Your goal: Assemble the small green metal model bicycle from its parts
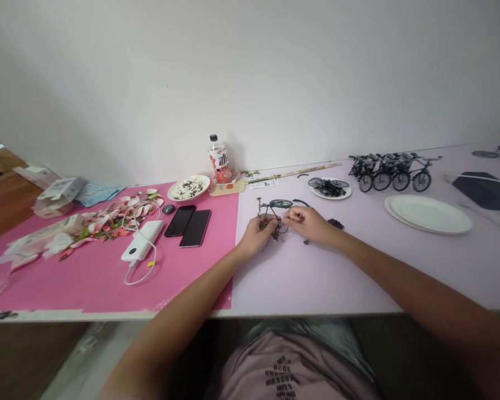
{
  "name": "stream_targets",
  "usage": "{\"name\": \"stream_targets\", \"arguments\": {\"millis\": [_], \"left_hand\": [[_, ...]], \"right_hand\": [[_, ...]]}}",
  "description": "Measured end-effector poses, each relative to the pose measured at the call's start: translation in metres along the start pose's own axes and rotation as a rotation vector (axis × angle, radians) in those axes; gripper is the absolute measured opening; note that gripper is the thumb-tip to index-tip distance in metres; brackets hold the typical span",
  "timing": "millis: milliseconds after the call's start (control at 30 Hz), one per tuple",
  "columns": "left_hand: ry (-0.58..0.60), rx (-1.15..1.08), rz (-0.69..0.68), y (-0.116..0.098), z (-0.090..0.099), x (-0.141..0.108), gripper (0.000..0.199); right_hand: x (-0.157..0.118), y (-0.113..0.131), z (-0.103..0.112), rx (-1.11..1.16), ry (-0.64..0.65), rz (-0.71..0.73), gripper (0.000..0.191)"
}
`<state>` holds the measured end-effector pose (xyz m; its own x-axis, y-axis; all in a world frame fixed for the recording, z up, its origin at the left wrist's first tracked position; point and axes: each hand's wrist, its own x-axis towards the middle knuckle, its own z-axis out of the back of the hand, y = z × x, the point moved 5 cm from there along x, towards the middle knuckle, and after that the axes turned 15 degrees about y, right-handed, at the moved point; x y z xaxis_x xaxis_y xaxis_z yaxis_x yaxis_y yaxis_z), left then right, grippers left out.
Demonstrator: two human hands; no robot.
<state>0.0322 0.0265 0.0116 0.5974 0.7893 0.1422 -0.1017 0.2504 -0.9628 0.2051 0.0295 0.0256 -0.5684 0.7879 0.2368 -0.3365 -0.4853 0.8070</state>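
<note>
A small dark green model bicycle (275, 206) rests on the pale lilac tabletop (316, 272), partly built, with one wheel on top. My left hand (256, 236) grips its frame from the left. My right hand (310, 222) pinches the bicycle from the right, fingertips meeting the left hand's at the frame. A small black part (336, 223) lies just behind my right hand. What exactly sits between my fingertips is hidden.
Several finished model bicycles (394, 172) stand at the back right. A small plate with black wheels (330, 188), stacked white plates (428, 213), a bottle (218, 159), a bowl (188, 188), two phones (188, 223), a power bank (142, 240) and pink flowers (108, 219) lie on the pink mat.
</note>
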Motion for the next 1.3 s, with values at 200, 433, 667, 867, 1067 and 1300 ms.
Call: {"name": "stream_targets", "arguments": {"millis": [200, 433, 667, 867, 1067, 1300], "left_hand": [[-0.040, -0.005, 0.027, -0.0022, 0.0000, -0.0017, 0.031], [-0.064, -0.069, 0.002, -0.0022, 0.0015, -0.0001, 0.033], [-0.058, -0.110, -0.010, 0.0008, 0.0021, 0.0011, 0.039], [-0.052, -0.154, -0.008, -0.0015, 0.0024, 0.0003, 0.036], [-0.070, -0.230, 0.032, -0.0013, 0.0045, -0.0012, 0.034], [-0.075, -0.217, 0.036, -0.0025, 0.0045, -0.0019, 0.034]], "right_hand": [[-0.0007, 0.0023, 0.0008, 0.029, -0.022, -0.022, 0.051], [-0.0009, 0.0007, 0.0008, 0.028, -0.020, -0.019, 0.049], [-0.0007, 0.0009, -0.0001, 0.028, -0.013, -0.007, 0.053], [-0.0017, 0.0051, -0.0002, 0.043, -0.009, -0.006, 0.054], [-0.0015, 0.0021, -0.0027, 0.054, 0.017, -0.018, 0.051], [-0.0009, 0.0016, -0.0026, 0.040, 0.020, -0.016, 0.051]]}}
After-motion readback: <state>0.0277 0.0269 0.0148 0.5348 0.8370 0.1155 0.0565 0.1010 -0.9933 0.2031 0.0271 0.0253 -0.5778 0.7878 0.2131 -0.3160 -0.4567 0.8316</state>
